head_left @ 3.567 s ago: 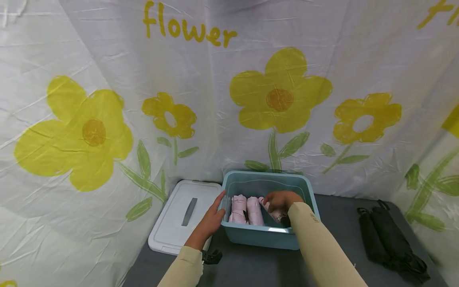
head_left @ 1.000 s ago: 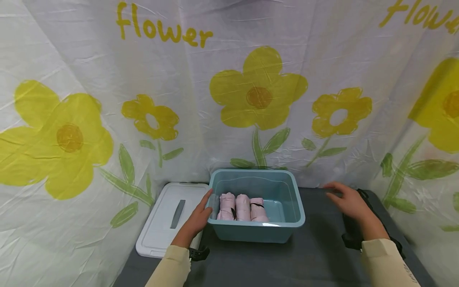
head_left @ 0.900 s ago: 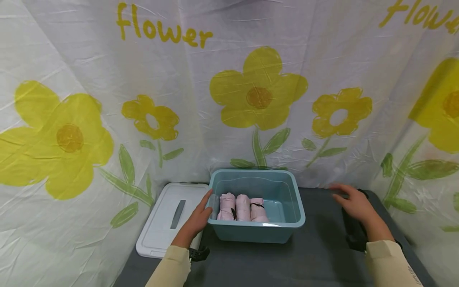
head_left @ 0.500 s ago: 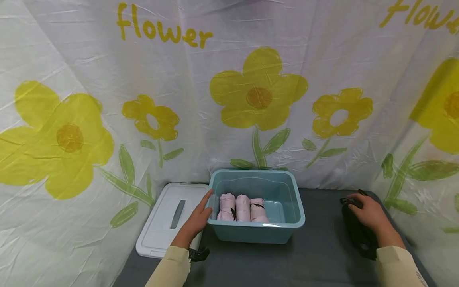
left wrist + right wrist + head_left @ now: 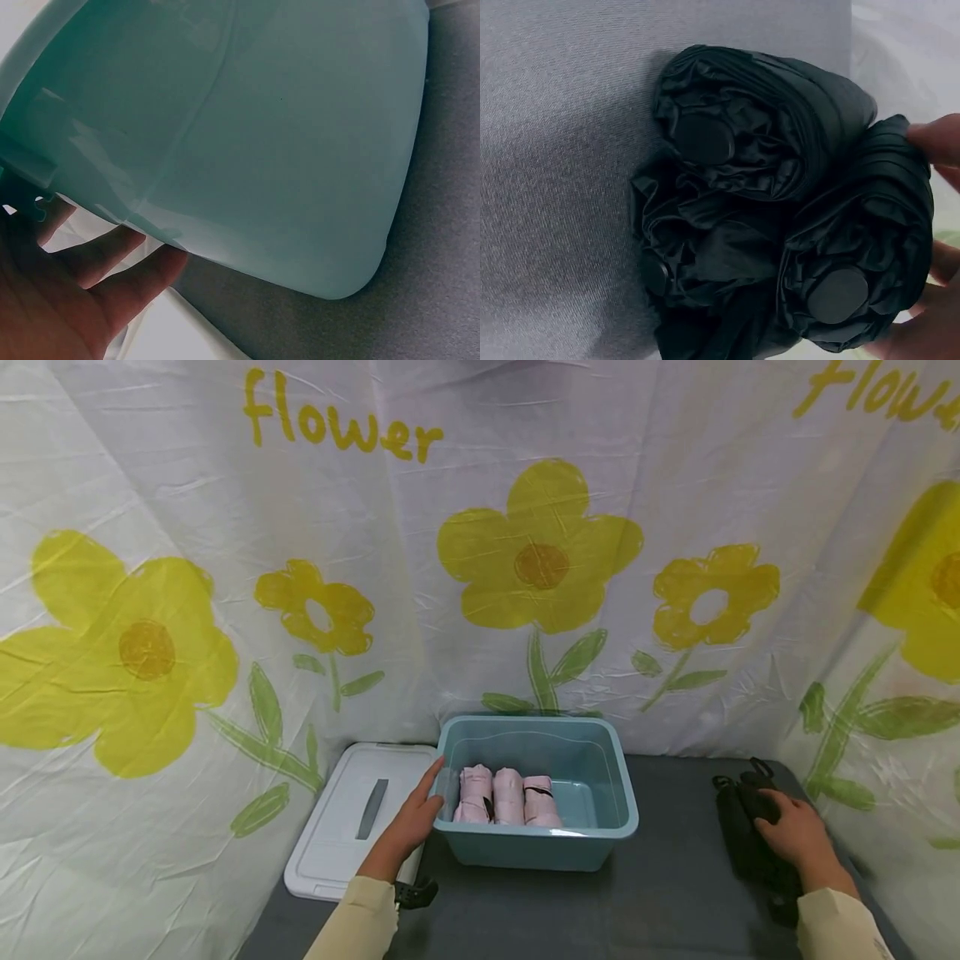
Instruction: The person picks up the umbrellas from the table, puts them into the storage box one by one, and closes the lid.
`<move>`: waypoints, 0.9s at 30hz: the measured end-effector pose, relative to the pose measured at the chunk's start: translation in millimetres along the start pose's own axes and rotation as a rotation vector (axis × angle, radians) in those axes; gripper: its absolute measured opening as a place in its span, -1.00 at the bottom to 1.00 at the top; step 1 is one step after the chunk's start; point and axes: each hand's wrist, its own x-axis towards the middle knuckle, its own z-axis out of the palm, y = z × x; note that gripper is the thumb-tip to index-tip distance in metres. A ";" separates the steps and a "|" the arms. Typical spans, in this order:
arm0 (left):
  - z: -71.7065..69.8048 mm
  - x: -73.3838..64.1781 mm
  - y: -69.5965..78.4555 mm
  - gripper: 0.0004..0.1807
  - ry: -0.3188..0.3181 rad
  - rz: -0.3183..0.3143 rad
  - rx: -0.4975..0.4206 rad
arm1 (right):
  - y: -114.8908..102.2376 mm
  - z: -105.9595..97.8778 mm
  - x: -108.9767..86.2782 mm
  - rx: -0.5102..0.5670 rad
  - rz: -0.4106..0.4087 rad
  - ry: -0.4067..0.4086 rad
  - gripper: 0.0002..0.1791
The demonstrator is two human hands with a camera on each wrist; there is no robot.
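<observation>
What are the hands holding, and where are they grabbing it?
The right hand grips one of the folded black umbrellas round its body. The left hand holds nothing; its straight fingers rest against the left side of the teal bin.

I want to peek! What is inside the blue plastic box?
Inside the light blue plastic box lie three rolled pink folding umbrellas, side by side toward its left end. The rest of the floor looks bare. The near wall hides the umbrellas' lower ends and anything just behind it.
</observation>
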 end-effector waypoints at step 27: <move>1.1 -14.2 24.0 -0.30 0.027 -0.003 -0.003 | -10.8 7.3 0.9 -0.068 -0.065 -0.084 -0.45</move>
